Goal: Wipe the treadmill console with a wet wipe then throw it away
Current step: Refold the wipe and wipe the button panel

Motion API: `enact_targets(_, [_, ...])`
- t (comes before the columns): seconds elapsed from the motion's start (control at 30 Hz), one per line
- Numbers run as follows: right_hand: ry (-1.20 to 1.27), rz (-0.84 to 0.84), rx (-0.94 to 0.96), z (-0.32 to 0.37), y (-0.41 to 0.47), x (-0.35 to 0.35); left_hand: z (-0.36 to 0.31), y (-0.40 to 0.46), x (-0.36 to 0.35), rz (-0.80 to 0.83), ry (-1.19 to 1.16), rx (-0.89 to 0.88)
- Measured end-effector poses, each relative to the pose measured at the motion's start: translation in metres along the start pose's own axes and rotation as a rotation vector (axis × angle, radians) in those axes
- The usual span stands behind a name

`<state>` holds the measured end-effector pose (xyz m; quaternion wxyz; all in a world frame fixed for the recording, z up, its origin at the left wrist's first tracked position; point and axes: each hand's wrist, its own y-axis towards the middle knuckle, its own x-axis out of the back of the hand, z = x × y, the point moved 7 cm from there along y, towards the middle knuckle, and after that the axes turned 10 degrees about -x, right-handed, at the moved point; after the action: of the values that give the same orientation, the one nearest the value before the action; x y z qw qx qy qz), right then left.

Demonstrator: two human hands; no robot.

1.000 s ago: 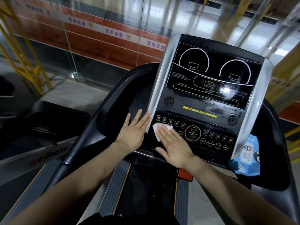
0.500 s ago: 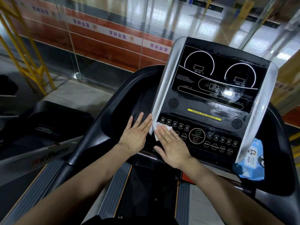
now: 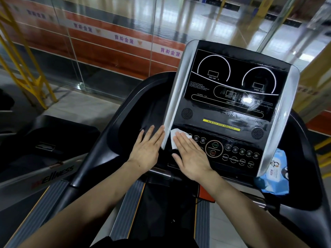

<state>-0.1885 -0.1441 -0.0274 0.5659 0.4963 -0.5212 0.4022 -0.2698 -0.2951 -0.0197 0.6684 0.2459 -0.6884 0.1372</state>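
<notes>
right hand (image 3: 190, 158): laid flat, fingers extended, pressing wet wipe (image 3: 174, 139) onto the button panel at the lower left of the treadmill console (image 3: 231, 97) | left hand (image 3: 147, 149): spread flat, nothing held, rested on the black side tray just beside the silver edge | wipes pack (image 3: 274, 174): seen in the right tray

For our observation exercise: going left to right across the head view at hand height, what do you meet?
Left hand → wet wipe → START button → SPEED buttons → blue wet-wipe pack.
</notes>
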Motion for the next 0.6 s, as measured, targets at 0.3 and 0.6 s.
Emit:
enact_targets(0.3, [0.166, -0.028, -0.204, 0.01, 0.008, -0.002, 0.002, 0.011, 0.014, -0.048, -0.015, -0.027])
enact_targets(0.6, [0.091, -0.091, -0.219, -0.013, 0.004, 0.003, 0.008, 0.017, 0.01, -0.047, 0.039, -0.087])
